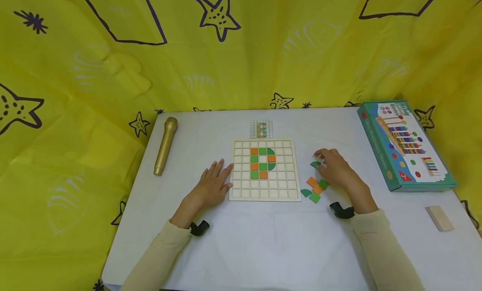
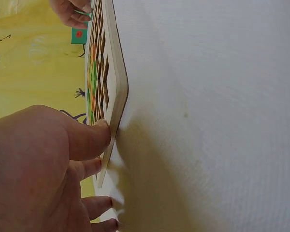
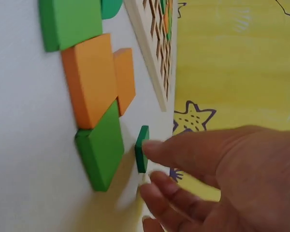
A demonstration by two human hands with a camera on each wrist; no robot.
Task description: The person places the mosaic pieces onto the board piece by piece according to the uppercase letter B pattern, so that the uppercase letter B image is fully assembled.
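My left hand [image 1: 212,186] lies on the table with fingers spread, its thumb and a fingertip at the left edge of a wooden grid board [image 1: 241,190]. In the left wrist view the thumb [image 2: 89,140] touches that board's rim. Orange, green and dark green tiles form a P shape in the grid. To the right of the board, my right hand [image 1: 335,167] reaches over a dark green quarter-circle tile [image 3: 142,150]. Its thumb touches the tile in the right wrist view; the other fingers are bent and appear apart from it.
Loose tiles lie near the right hand, among them an orange square [image 3: 94,82] and a green square [image 3: 104,150]. A small pattern card [image 1: 261,129] sits behind the board. A gold microphone [image 1: 165,146] is left, a game box [image 1: 406,146] and wooden block [image 1: 439,218] right.
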